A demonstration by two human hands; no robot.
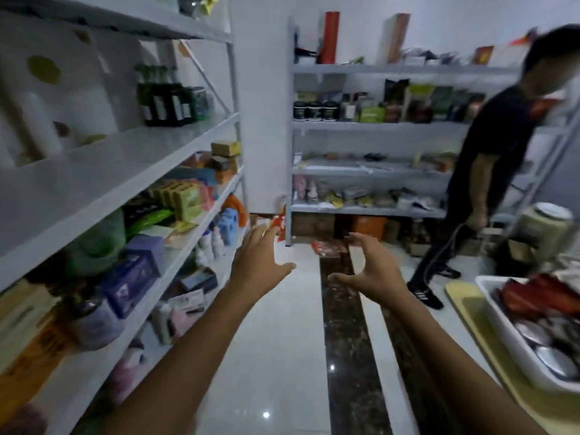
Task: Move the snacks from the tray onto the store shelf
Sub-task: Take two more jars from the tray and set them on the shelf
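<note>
A white tray (499, 321) sits at the right edge on a yellowish table, filled with red snack packets (533, 296) and silver snack packets (552, 356). My left hand (257, 262) and my right hand (373, 271) are both stretched out in front of me over the aisle floor, fingers spread, holding nothing. They are well left of the tray. A white store shelf (103, 171) runs along my left side; its middle board is partly bare near me, with dark bottles further back.
Another person in dark clothes (480, 171) stands at the right in front of a second shelf unit (370, 127) at the back. Lower left shelves hold boxes and bottles. A packet lies on the tiled floor (276, 340) near the back shelf. A large jar (546, 227) stands behind the tray.
</note>
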